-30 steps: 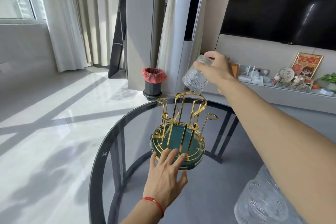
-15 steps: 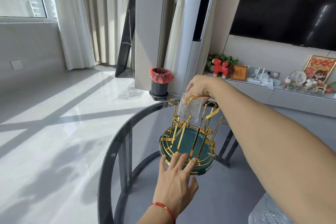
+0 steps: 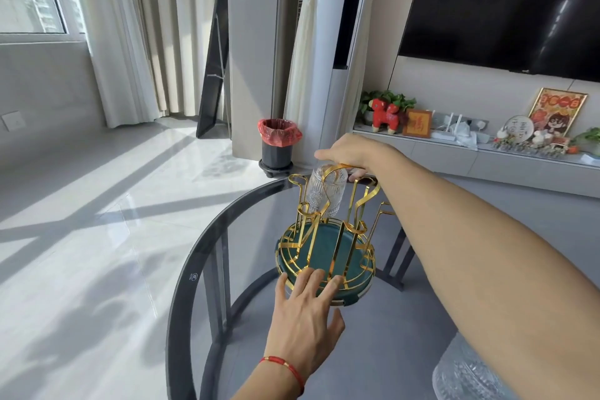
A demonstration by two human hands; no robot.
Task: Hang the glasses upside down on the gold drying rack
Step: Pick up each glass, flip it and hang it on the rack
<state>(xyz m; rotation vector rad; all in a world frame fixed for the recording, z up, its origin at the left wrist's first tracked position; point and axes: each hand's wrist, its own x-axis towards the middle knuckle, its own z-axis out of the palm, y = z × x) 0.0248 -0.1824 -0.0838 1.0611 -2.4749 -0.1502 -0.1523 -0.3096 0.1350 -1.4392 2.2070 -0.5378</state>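
The gold drying rack (image 3: pixel 337 224) with a round green base stands on a round dark glass table (image 3: pixel 194 256). A clear ribbed glass (image 3: pixel 326 193) sits upside down over a far-left prong of the rack. My right hand (image 3: pixel 354 153) is on top of that glass, fingers still around its base. My left hand (image 3: pixel 305 312) lies flat with fingers spread, its fingertips pressing the near rim of the green base. More clear ribbed glass (image 3: pixel 467 373) shows at the bottom right, partly hidden by my right forearm.
Beyond the table stand a black bin with a red bag (image 3: pixel 278 148), a white column unit and curtains. A low shelf (image 3: pixel 487 153) with ornaments runs under a wall TV at the right. Sunlit floor lies to the left.
My right hand brought the glass down from above the rack and set it upside down over a prong. My left hand stayed on the base. The camera view shifted slightly.
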